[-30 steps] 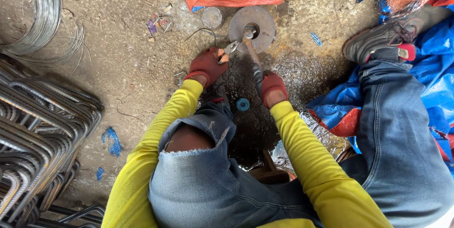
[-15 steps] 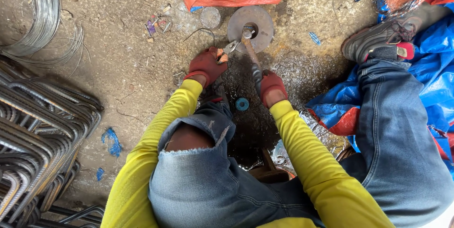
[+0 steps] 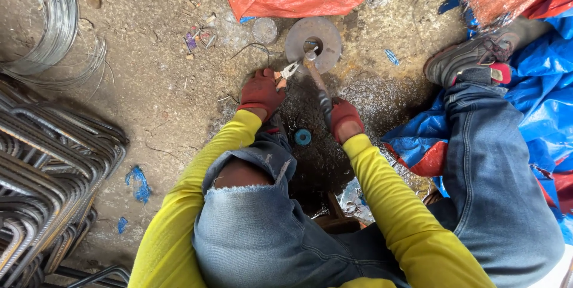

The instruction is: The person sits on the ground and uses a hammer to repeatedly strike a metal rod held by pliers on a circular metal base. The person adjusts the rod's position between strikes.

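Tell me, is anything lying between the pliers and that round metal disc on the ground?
Nothing visible does. The left hand holds the pliers with their nose right at the metal disc, beside the hammer that the right hand grips. What the pliers pinch is too small to tell.

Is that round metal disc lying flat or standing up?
Lying flat: the round metal disc shows its whole face and centre hole, resting on the dirt ground.

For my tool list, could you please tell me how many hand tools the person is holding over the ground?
2: pliers in the left hand, tips near the round metal disc; a hammer in the right hand, its head over the disc's hole. Others may lie hidden beneath the legs.
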